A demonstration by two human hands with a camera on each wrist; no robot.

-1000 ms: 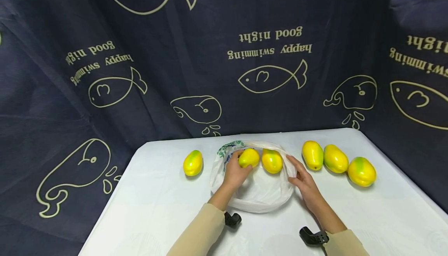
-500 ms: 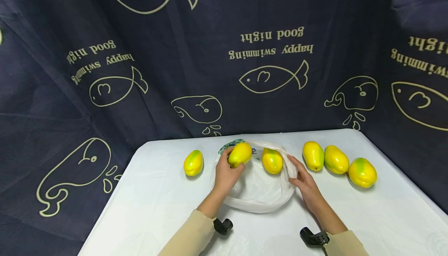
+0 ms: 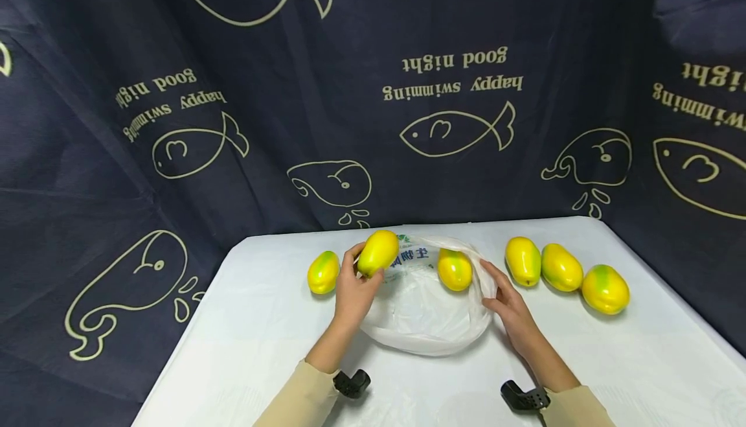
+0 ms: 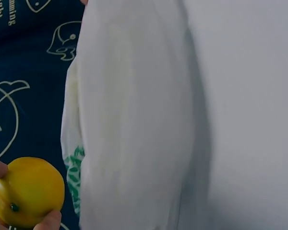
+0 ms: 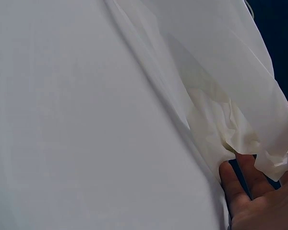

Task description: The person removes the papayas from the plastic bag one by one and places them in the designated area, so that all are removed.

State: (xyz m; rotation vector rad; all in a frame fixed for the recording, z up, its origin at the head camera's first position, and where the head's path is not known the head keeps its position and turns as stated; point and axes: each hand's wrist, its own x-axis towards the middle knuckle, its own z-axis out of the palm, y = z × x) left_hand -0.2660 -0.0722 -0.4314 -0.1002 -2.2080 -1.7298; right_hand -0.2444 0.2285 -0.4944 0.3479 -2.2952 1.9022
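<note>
In the head view my left hand (image 3: 354,294) grips a yellow, mango-like fruit (image 3: 378,252) above the left rim of a white plastic bag (image 3: 428,343). The left wrist view shows fingertips round that fruit (image 4: 31,191), its small dark stem end facing the camera. The bag lies with its mouth wide, green and blue print on its inner far side. A second yellow fruit (image 3: 454,269) with a green patch rests inside it. My right hand (image 3: 508,307) holds the bag's right rim; in the right wrist view the crumpled edge of the bag (image 5: 276,163) lies between its fingers and thumb.
Left of the bag lies one yellow-green fruit (image 3: 323,272), close to my left hand. Three more, a fruit (image 3: 522,261), another fruit (image 3: 561,267) and a third fruit (image 3: 605,289), lie in a row at the right. A dark printed curtain (image 3: 350,90) hangs behind the white table (image 3: 233,349).
My left hand has lifted the fruit from inside the bag and carried it left, over the rim. The right hand stays at the bag's right edge.
</note>
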